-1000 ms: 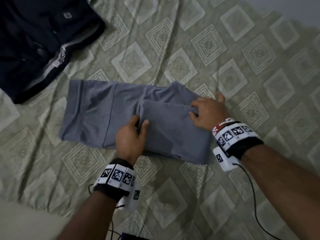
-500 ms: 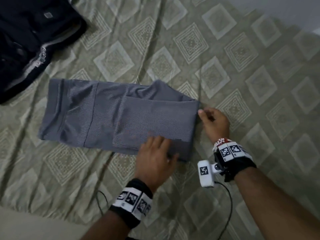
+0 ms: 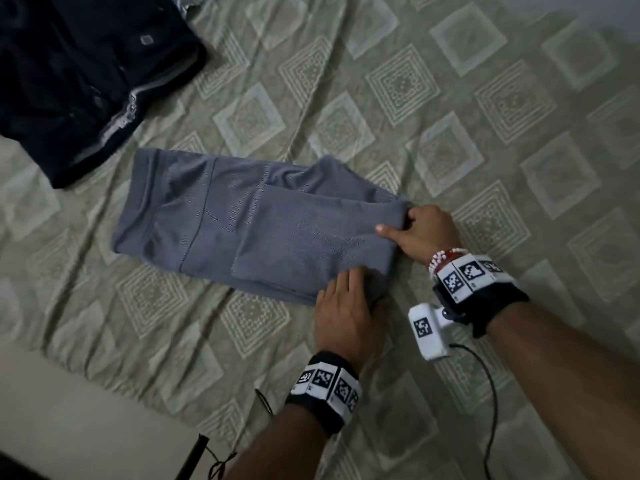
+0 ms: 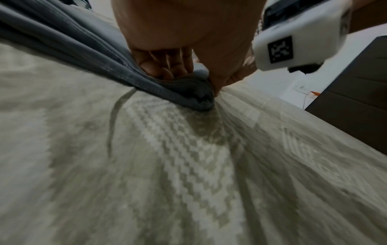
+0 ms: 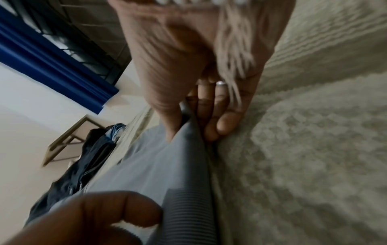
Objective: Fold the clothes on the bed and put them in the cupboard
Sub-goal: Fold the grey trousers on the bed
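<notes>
Grey shorts (image 3: pixel 242 223) lie partly folded on the patterned bedsheet (image 3: pixel 450 98), waistband to the left. My left hand (image 3: pixel 349 306) grips their near right corner, thumb under the cloth and fingers on top; the left wrist view shows those fingers (image 4: pixel 165 66) curled over the grey shorts (image 4: pixel 62 41). My right hand (image 3: pixel 419 230) pinches the far right corner, thumb on top. In the right wrist view its fingers (image 5: pixel 222 122) curl beneath the grey shorts (image 5: pixel 163 165) while the thumb presses from above.
A dark navy garment (image 3: pixel 79 74) with a zip lies at the bed's top left, also in the right wrist view as a dark heap (image 5: pixel 83 165). A dark cupboard side (image 4: pixel 356 92) stands beyond the bed. The bed's edge runs along the lower left (image 3: pixel 86 386).
My left hand slid right along the near edge to the corner and gripped it. My right hand closed on the far right corner, lifting it slightly.
</notes>
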